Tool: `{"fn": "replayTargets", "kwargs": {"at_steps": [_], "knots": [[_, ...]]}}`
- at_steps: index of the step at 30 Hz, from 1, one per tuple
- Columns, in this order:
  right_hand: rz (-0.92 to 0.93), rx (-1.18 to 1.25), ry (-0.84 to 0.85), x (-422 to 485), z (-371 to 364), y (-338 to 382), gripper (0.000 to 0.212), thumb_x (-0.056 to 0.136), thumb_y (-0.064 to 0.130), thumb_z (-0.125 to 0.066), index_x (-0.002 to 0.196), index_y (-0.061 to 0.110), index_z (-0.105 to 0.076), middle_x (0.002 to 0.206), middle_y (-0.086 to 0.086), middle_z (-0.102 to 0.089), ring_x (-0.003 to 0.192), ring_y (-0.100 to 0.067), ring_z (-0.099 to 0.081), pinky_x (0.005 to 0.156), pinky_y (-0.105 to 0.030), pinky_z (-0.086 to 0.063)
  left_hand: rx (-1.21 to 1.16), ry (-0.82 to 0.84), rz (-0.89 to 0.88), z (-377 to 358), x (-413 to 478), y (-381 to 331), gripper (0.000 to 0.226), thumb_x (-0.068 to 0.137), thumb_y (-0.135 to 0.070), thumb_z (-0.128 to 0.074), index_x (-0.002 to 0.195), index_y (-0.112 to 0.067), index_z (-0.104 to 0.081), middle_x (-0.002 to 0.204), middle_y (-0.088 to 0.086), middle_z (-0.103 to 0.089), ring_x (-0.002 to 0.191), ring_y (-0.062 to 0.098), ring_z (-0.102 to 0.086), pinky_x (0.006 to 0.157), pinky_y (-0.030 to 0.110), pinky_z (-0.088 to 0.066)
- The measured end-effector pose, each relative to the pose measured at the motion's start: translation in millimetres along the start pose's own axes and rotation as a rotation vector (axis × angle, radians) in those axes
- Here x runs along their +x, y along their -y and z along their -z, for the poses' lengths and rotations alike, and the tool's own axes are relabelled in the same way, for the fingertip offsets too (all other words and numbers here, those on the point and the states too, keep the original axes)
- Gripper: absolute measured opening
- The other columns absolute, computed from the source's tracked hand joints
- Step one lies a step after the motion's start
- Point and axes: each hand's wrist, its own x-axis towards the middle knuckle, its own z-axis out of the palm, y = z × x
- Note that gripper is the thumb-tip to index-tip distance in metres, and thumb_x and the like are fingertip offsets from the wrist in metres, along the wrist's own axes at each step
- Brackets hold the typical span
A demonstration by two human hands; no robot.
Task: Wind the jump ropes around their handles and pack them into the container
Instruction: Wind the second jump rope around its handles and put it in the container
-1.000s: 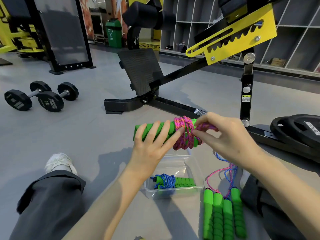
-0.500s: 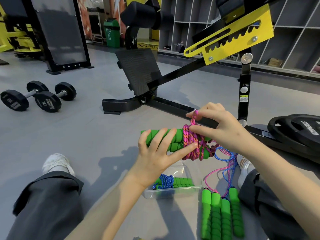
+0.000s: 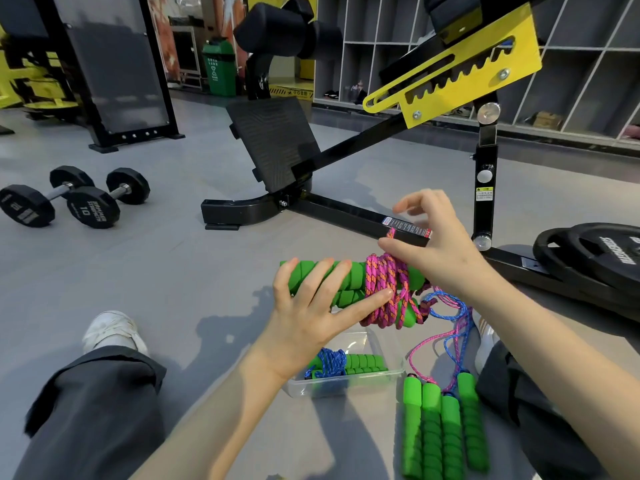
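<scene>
Foam handles (image 3: 325, 277), paired, pink cord (image 3: 382, 282) coiled round: light, squashy; cord limp, likely to slip loose. Best taken across both handles, finger on coils. Held above container (image 3: 349, 388) on floor. Left grip (image 3: 311, 313) wrapped over handles, forefinger pressing coils. Right grip (image 3: 433, 251) pinching cord's free end, remaining fingers spread.

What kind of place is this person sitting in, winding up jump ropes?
Most likely a gym: two black dumbbells lie on the left, a black-and-yellow exercise machine stands ahead, and black weight plates are stacked at the right.
</scene>
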Motion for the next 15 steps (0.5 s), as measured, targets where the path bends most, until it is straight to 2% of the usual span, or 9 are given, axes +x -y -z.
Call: {"fn": "replayTargets", "kwargs": {"at_steps": [1,4,6,8,10,11,13,15], "knots": [[0.084,-0.077,-0.032,0,-2,1,0.026,0.079,0.016,-0.071,0.089,0.030,-0.052,0.108,0.003,-0.044,0.109,-0.013,-0.040,0.090,-0.011,-0.031,0.004,0.003,-0.003,-1,-1,-1,0.057,0.093,-0.009,-0.056,0.137,-0.042,-0.041,0.122,0.008,-0.046,0.115,0.023,-0.048,0.100,0.052,-0.029],[0.388,-0.278,-0.105,1,-5,-3,0.002,0.081,0.013,-0.066,0.080,0.014,-0.067,0.095,-0.001,-0.056,0.100,-0.019,-0.045,0.087,-0.030,-0.035,-0.002,-0.006,0.007,-1,-1,-2,0.059,0.092,-0.006,-0.055,0.136,-0.042,-0.041,0.122,0.008,-0.047,0.114,0.023,-0.048,0.102,0.052,-0.028],[0.525,-0.342,-0.071,0,-4,-9,0.011,0.085,0.014,-0.061,0.081,0.008,-0.070,0.083,-0.004,-0.063,0.088,-0.022,-0.053,0.080,-0.031,-0.038,-0.018,-0.014,0.014,-1,0,-1,0.056,0.094,-0.007,-0.052,0.136,-0.042,-0.042,0.121,0.008,-0.047,0.113,0.023,-0.049,0.101,0.052,-0.029],[0.529,-0.339,-0.012,-3,-3,-11,0.021,0.089,0.017,-0.054,0.091,0.004,-0.071,0.078,-0.008,-0.065,0.078,-0.023,-0.057,0.073,-0.034,-0.045,-0.025,-0.017,0.015,0,0,-1,0.057,0.094,-0.010,-0.055,0.138,-0.042,-0.039,0.121,0.008,-0.047,0.113,0.023,-0.049,0.102,0.052,-0.029],[0.481,-0.333,0.019,-9,-2,-10,0.029,0.093,0.021,-0.047,0.105,0.004,-0.068,0.084,-0.009,-0.067,0.080,-0.025,-0.062,0.070,-0.039,-0.049,-0.021,-0.018,0.015,-1,0,-2,0.064,0.090,-0.014,-0.063,0.141,-0.042,-0.035,0.121,0.008,-0.047,0.113,0.023,-0.049,0.102,0.053,-0.030],[0.462,-0.320,0.038,-14,-2,-9,0.033,0.094,0.023,-0.045,0.113,0.005,-0.065,0.090,-0.009,-0.068,0.085,-0.024,-0.063,0.073,-0.039,-0.049,-0.019,-0.023,0.023,-1,0,-2,0.065,0.089,-0.017,-0.066,0.140,-0.042,-0.035,0.121,0.008,-0.047,0.113,0.023,-0.049,0.101,0.053,-0.031],[0.454,-0.286,0.112,-25,0,-6,0.043,0.096,0.035,-0.041,0.126,0.007,-0.056,0.103,-0.008,-0.065,0.096,-0.021,-0.061,0.083,-0.034,-0.047,-0.020,-0.041,0.059,-1,3,0,0.062,0.088,-0.021,-0.068,0.138,-0.043,-0.040,0.121,0.007,-0.048,0.112,0.023,-0.050,0.099,0.054,-0.034],[0.482,-0.312,0.207,-34,3,-9,0.061,0.089,0.050,-0.048,0.133,0.007,-0.049,0.126,-0.008,-0.056,0.116,-0.018,-0.053,0.097,-0.032,-0.042,-0.027,-0.045,0.078,-1,5,4,0.053,0.091,-0.022,-0.064,0.135,-0.044,-0.044,0.121,0.007,-0.049,0.111,0.024,-0.051,0.097,0.054,-0.036]]}}
